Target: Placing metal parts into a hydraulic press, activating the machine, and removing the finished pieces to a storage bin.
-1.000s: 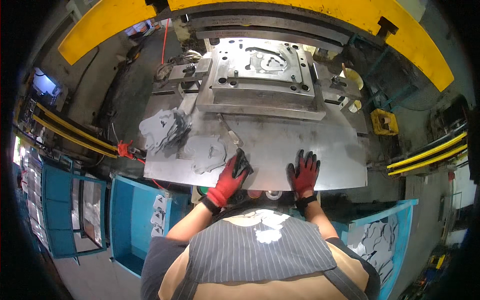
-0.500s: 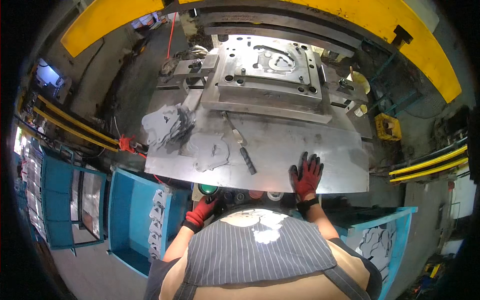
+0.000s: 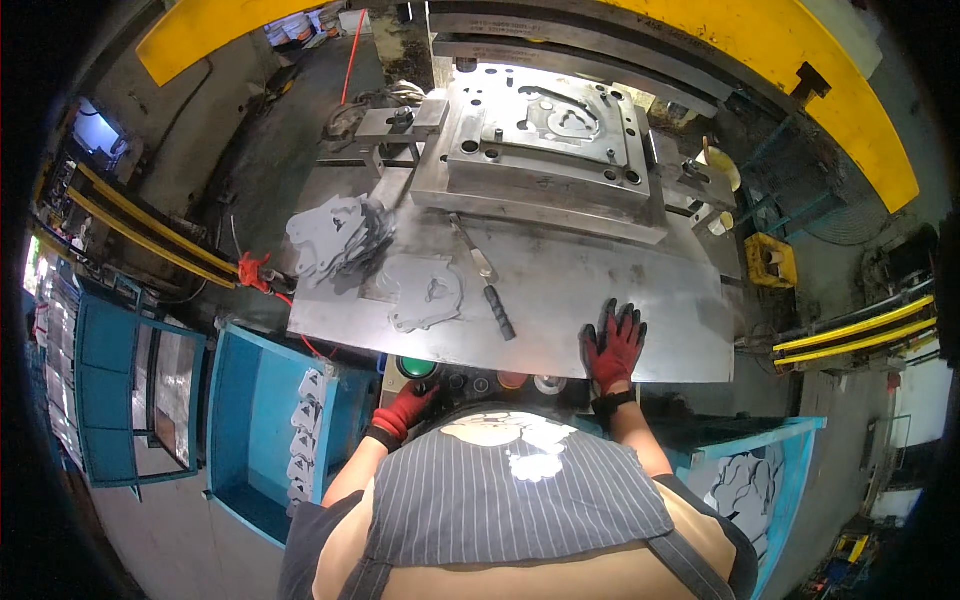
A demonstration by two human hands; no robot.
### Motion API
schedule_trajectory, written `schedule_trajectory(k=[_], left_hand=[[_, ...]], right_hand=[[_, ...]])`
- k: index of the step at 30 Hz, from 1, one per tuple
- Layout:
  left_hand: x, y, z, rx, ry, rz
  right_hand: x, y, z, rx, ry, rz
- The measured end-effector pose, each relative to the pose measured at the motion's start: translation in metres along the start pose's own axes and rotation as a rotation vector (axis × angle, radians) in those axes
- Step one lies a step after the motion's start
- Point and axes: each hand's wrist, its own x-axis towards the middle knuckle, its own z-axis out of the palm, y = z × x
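My right hand (image 3: 614, 350), in a red glove with black fingertips, lies flat with fingers spread near the front edge of the metal table (image 3: 550, 275). Below that edge, my left hand (image 3: 405, 408), gloved the same way, is at the control panel, just under a green button (image 3: 416, 367). Its dark fingertips blend into the panel, so their grip does not show. A tool with a flat metal blade and dark handle (image 3: 498, 313) rests on the table. Left of it lies a flat grey metal part (image 3: 425, 292), beside a pile of similar parts (image 3: 335, 238).
Beyond the table stands a steel die (image 3: 550, 185) with a cut-out shape on top, under a yellow press frame (image 3: 740, 30). Blue bins with metal parts stand at left (image 3: 262, 425) and right (image 3: 800, 440). Yellow rails (image 3: 150, 228) flank the area.
The view has shifted slightly. My left hand has moved up a little toward the green button; my right hand remains flat on the table.
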Motion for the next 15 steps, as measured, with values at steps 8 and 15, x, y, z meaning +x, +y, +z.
schedule_trajectory(k=[8,15], left_hand=[[0.005,-0.016,-0.017,-0.038,-0.092,-0.210],[-0.015,0.003,-0.062,-0.244,0.188,-0.242]], right_hand=[[0.000,-0.004,-0.003,-0.015,-0.041,0.024],[0.002,-0.008,-0.002,-0.056,-0.011,-0.002]])
